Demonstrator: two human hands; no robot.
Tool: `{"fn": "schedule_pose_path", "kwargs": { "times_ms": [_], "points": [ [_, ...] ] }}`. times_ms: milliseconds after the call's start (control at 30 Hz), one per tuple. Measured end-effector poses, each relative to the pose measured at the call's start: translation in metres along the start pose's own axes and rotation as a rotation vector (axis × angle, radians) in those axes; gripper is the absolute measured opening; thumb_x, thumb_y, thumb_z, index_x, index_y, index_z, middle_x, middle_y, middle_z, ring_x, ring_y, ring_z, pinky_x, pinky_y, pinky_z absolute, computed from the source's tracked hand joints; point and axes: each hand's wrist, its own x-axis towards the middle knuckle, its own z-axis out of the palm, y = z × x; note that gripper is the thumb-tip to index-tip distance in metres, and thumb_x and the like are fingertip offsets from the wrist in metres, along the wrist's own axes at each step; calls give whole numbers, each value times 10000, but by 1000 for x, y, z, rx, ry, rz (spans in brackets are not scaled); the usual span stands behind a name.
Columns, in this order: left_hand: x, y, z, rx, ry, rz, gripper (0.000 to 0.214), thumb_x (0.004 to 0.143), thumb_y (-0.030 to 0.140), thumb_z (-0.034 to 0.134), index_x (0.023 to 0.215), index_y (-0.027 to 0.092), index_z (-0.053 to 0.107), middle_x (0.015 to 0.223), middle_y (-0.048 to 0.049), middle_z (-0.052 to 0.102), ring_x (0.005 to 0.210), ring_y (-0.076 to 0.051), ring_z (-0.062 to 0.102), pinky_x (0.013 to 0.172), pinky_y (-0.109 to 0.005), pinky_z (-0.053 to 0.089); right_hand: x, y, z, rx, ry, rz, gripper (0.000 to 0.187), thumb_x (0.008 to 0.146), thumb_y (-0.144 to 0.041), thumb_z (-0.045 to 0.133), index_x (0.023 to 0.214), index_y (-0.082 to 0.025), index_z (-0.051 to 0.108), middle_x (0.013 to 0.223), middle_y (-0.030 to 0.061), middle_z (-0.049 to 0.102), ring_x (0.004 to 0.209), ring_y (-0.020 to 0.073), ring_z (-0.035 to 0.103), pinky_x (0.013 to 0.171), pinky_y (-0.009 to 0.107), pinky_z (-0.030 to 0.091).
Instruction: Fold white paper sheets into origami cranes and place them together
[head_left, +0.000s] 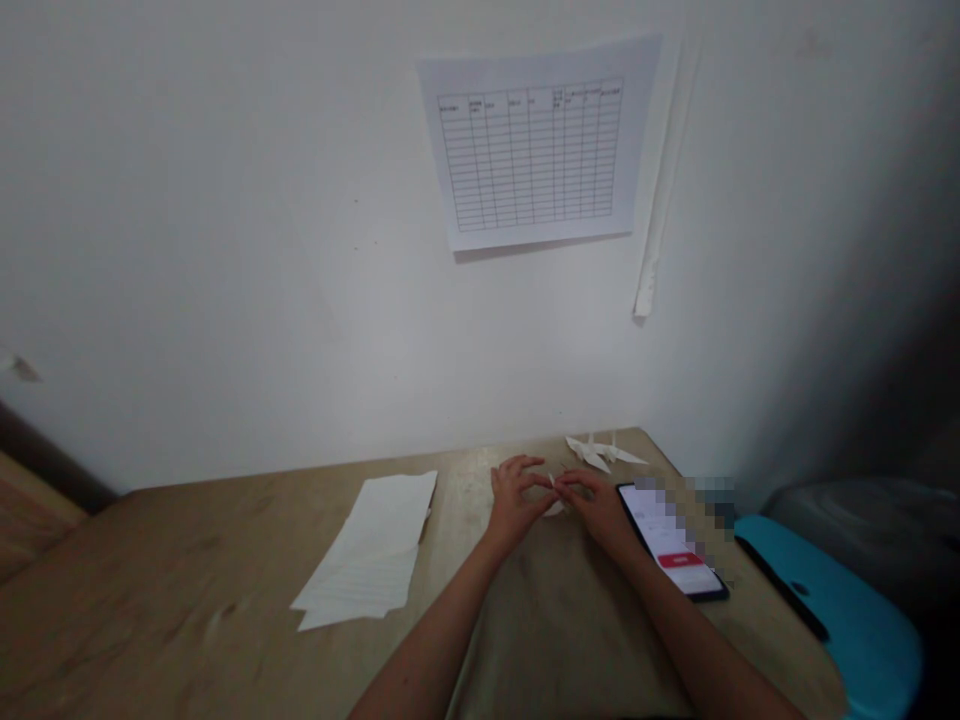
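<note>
Both my hands meet over the wooden table near its far right part. My left hand and my right hand pinch a small piece of folded white paper between their fingertips; most of it is hidden by the fingers. Just beyond my hands, near the wall, lie folded white paper figures. A stack of plain white sheets lies to the left of my left hand.
A phone with a lit screen lies right of my right hand, close to the table's right edge. A blue stool or seat stands beside the table. A printed grid sheet hangs on the white wall.
</note>
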Motion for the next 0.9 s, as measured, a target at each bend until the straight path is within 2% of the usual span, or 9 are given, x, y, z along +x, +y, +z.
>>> {"fn": "schedule_pose_path", "kwargs": {
  "times_ms": [200,367,533,733,900],
  "points": [
    [1,-2,0,1,-3,-33,129,732,205,846,807,295,790,1268,-11,709,1305,-280,523,1199,-622,236,-2,-1,0,-44,8,-21,277,789,-513,719,869,-259,795,1083,101,753,1092,299,675,1037,508,483],
    [2,-6,1,35,-30,-49,96,741,229,837,789,293,785,1262,-8,713,1307,-281,519,1194,-614,252,-5,0,3,-119,16,-63,194,800,-401,701,886,-254,792,1166,113,715,1129,289,653,1046,494,477],
    [3,-9,3,95,-73,-104,39,789,290,815,821,302,796,1264,-14,710,1279,-283,534,1180,-630,260,-5,3,3,-149,24,-98,170,813,-349,687,907,-247,785,1139,112,715,1130,284,639,1045,486,470],
    [2,-6,2,126,-104,-107,57,815,268,785,770,302,792,1263,-7,710,1292,-287,521,1190,-685,169,-2,3,2,-201,28,-224,124,811,-343,708,881,-265,774,1050,77,730,1092,276,626,1034,476,456],
    [2,-7,2,91,-117,-90,48,820,279,775,784,301,796,1276,-16,708,1305,-285,519,1200,-676,160,-2,2,1,-192,17,-196,109,792,-341,724,840,-259,776,1013,71,718,1019,260,636,981,442,472]
  ]
}}
